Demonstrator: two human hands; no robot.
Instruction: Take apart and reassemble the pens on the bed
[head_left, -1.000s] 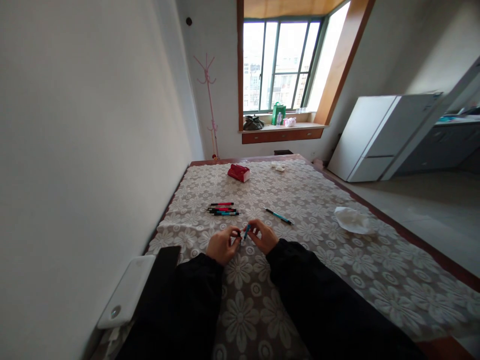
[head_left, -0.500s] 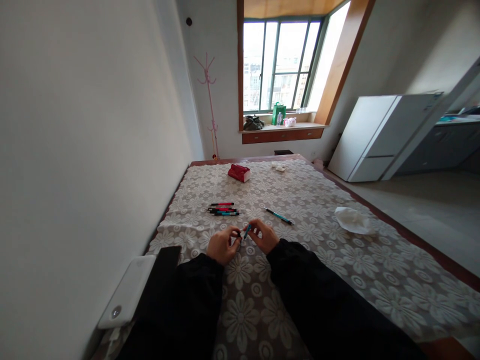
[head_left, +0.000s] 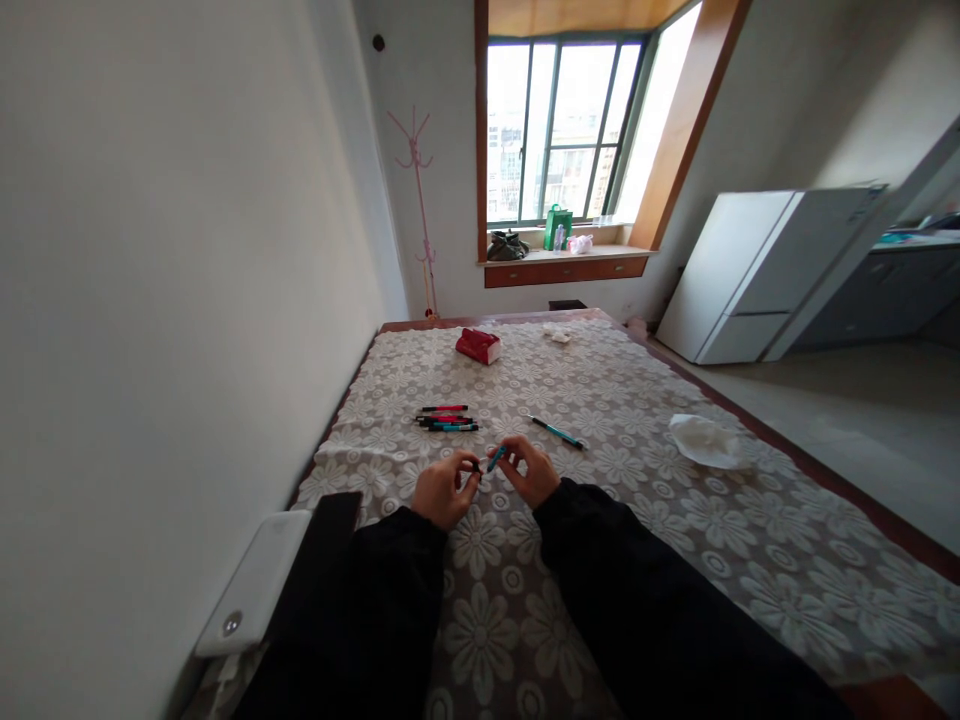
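My left hand (head_left: 445,488) is closed in a pinch on a small black pen part (head_left: 476,467). Close beside it, my right hand (head_left: 529,470) pinches a short blue pen barrel (head_left: 496,459), tilted toward the upper right. A thin pale piece shows in the narrow space between the two parts; I cannot tell which one it belongs to. Beyond my hands, a blue and black pen (head_left: 556,432) lies by itself on the patterned tablecloth (head_left: 480,630). Several red, blue and black pens (head_left: 448,419) lie side by side to the left of it.
A red tissue pack (head_left: 478,346) and a crumpled white scrap (head_left: 557,335) lie toward the far edge. White crumpled paper (head_left: 706,442) is at the right. By the left wall are a white power bank (head_left: 253,580) with a cable and a dark phone-like slab (head_left: 330,520).
The blue barrel in my right hand has tipped further over to the right. My left hand has shifted slightly left with the black part; the pens on the cloth have not moved.
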